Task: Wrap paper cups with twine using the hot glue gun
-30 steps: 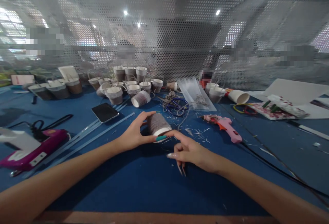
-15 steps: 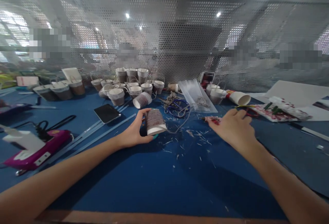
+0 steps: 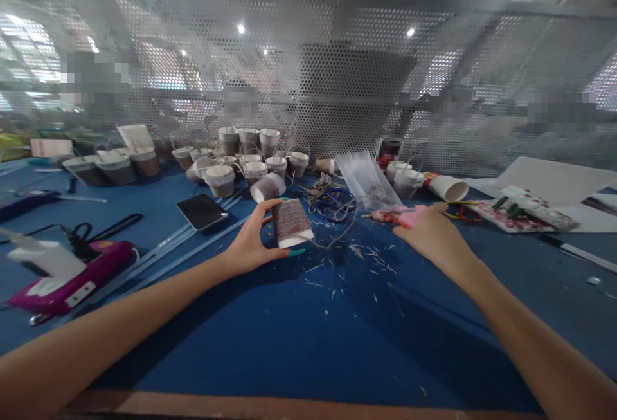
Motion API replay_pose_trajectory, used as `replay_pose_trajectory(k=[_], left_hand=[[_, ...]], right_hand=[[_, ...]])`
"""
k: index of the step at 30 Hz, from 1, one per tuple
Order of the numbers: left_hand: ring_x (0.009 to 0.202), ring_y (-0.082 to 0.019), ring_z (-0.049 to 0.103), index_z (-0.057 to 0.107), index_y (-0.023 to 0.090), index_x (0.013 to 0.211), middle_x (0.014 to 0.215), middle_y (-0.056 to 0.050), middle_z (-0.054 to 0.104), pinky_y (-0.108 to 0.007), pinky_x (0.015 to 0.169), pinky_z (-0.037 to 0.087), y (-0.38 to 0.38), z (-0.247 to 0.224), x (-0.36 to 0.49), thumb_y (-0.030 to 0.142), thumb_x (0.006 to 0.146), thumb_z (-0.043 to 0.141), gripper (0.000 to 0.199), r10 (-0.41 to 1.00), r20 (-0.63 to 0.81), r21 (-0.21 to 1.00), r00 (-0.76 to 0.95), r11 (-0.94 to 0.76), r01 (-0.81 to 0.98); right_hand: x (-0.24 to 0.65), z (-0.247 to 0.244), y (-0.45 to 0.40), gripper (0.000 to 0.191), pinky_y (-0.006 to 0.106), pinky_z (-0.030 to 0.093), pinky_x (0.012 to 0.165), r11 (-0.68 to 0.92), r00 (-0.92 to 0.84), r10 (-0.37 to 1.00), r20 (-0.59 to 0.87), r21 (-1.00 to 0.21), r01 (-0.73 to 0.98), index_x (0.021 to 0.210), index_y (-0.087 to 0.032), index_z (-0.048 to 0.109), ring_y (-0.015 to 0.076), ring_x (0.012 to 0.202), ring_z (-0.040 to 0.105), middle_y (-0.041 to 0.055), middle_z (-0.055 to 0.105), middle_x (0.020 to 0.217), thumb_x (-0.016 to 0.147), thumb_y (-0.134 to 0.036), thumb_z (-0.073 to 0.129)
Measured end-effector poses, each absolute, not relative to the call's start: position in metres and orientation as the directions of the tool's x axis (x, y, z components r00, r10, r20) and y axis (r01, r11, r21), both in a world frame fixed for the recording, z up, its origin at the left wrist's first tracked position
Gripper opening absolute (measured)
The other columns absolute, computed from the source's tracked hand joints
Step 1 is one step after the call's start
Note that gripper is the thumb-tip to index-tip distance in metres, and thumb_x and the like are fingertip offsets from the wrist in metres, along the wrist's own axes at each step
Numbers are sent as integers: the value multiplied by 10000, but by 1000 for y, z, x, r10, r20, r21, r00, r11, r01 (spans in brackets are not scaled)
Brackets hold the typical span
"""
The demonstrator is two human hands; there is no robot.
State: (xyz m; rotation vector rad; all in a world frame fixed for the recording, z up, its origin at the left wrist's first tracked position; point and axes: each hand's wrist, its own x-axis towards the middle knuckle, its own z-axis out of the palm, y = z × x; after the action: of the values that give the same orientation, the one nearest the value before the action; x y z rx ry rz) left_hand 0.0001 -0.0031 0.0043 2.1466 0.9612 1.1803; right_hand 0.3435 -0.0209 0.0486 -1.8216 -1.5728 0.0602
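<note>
Cup of white paper wound in brown-grey cord (image 3: pixel 292 222) sits, in the head view, just left of centre above the blue desk (image 3: pixel 308 343), gripped by the left of the two hands (image 3: pixel 255 240), thumb beneath and fingers over its far side. Whether it also touches the desk, I cannot tell. Its long axis slants from upper left to lower right, the bare white end lowest and nearer the person. A loose grey cord tail (image 3: pixel 337 238) trails rightward from beside that end. Well apart on the right, the right hand (image 3: pixel 436 237) looks closed around the pink plastic glue gun (image 3: pixel 409 216), though its fingers hide the handle. The gun lies nearly level, nozzle pointing left towards the cup, with only the cord tail and the blue-handled metal scissors (image 3: pixel 322 210), slightly farther back, between them.
</note>
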Motion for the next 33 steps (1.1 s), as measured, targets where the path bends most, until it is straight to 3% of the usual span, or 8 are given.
replay_pose_trajectory(k=[2,4,7,10,14,19,33], left_hand=[[1279,-326,454,341,263,1285,1355,-113,432,-570,1095,354,-5,6,2,314,635,791,793,788,496,719,364,-608,337],[1258,-329,476,331,253,1277,1339,-121,441,-582,1083,365,-5,7,3,312,633,789,792,804,475,748,357,-583,319],[1250,-346,483,306,233,1263,1332,-148,439,-599,1068,376,-3,3,3,322,628,791,804,828,445,783,341,-545,300],[1287,-356,444,289,228,1263,1349,-161,419,-596,1090,349,1,-2,2,332,624,796,822,820,467,768,332,-562,307],[1299,-359,428,286,235,1274,1353,-153,409,-603,1103,321,3,-5,1,326,638,780,811,802,496,737,332,-592,328],[1291,-349,432,276,235,1273,1350,-150,399,-597,1102,323,0,-2,2,315,635,781,817,796,508,720,328,-602,346],[1298,-325,430,290,244,1279,1340,-131,409,-566,1121,311,-3,0,3,319,640,777,807,775,525,686,351,-629,364]], right_hand=[[326,54,-28,606,370,400,485,-112,322,852,412,-457,882,1094,-105,369,276,558,574,49,532,631,619,-354,651],[306,58,-38,549,358,434,518,-20,311,820,481,-519,854,1030,-159,334,249,605,591,49,536,706,630,-361,650],[282,56,-54,529,335,440,488,89,257,866,429,-639,764,924,-226,259,198,550,573,18,513,722,638,-419,660],[268,46,-64,530,319,436,471,167,186,889,418,-676,718,878,-250,202,171,528,561,-3,489,733,655,-419,652],[262,35,-65,514,322,436,476,247,145,859,491,-645,723,865,-258,170,153,495,536,-36,450,707,672,-382,630],[261,29,-62,493,339,467,515,279,128,818,561,-582,764,873,-257,170,176,552,574,-3,479,755,688,-374,612],[258,26,-63,474,340,456,511,287,118,825,552,-589,755,886,-260,165,171,528,558,-26,453,739,702,-353,592]])
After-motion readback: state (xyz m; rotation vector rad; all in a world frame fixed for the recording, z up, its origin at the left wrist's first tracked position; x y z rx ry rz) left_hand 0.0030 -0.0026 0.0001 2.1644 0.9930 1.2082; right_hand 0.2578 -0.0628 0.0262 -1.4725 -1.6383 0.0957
